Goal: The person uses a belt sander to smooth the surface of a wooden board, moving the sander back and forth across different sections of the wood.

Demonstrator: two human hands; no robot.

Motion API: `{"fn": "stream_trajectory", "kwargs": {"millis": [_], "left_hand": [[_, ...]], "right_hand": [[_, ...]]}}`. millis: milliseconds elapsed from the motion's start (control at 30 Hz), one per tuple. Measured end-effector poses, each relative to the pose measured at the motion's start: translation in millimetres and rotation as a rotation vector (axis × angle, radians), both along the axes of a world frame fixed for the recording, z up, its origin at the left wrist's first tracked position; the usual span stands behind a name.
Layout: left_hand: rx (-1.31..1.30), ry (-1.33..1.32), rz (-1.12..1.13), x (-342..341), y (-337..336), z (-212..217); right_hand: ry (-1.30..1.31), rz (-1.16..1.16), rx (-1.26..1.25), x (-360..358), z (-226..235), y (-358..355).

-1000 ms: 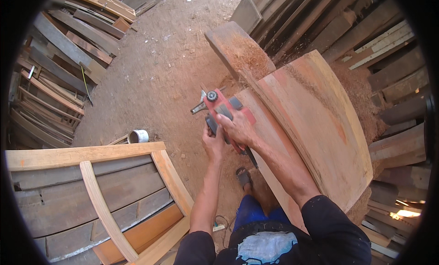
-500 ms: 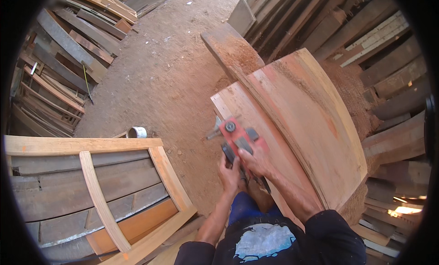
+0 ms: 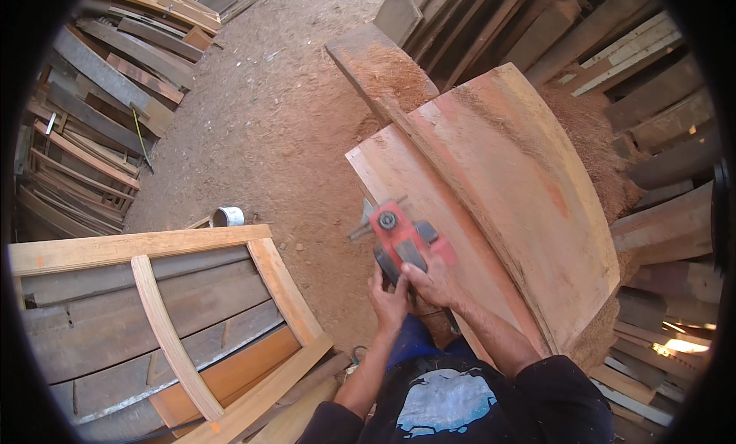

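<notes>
A red and black electric hand planer (image 3: 392, 233) is held in both my hands, slightly blurred. Its body lies over the near left edge of a wide pale-reddish board (image 3: 414, 185), with a metal guide jutting out on the left. My right hand (image 3: 434, 281) is closed round the rear handle, thumb on top. Against the planer's black left side, my left hand (image 3: 389, 297) is closed with fingers curled; part of its grip is hidden. A long raised wood strip (image 3: 460, 206) crosses the work surface to the right of the planer.
Sawdust heaps cover the far plank (image 3: 395, 76) and the ground along the right. A light wooden frame (image 3: 153, 243) lies at left, with a white tub (image 3: 228, 217) behind it. Stacked planks (image 3: 659, 129) line the right; more timber (image 3: 115, 60) stands far left.
The view has shifted a little, so the boards appear slightly higher and further left. The planer sits slightly nearer to me along the board's edge, still in both hands.
</notes>
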State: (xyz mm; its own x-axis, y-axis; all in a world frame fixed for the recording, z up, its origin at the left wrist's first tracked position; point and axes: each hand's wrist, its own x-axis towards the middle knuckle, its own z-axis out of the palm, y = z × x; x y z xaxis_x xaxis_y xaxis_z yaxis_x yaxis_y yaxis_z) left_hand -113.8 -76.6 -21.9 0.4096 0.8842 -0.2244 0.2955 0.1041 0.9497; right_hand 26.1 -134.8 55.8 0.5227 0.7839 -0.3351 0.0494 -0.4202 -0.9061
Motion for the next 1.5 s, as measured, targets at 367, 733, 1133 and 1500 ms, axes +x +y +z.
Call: {"fn": "stream_trajectory", "kwargs": {"millis": [367,733,1133,1500], "left_hand": [[-0.098,-0.287,0.048,87,216,20],[-0.035,0.065,-0.066,21,72,21],[-0.21,-0.169,-0.046,-28,-65,18],[-0.128,-0.182,0.008,52,140,13]], "right_hand": [[-0.098,0.068,0.193,81,15,213],[0.054,0.075,-0.076,30,6,59],[0.112,0.025,-0.055,-29,8,-80],[-0.015,0.045,0.022,47,4,135]]}}
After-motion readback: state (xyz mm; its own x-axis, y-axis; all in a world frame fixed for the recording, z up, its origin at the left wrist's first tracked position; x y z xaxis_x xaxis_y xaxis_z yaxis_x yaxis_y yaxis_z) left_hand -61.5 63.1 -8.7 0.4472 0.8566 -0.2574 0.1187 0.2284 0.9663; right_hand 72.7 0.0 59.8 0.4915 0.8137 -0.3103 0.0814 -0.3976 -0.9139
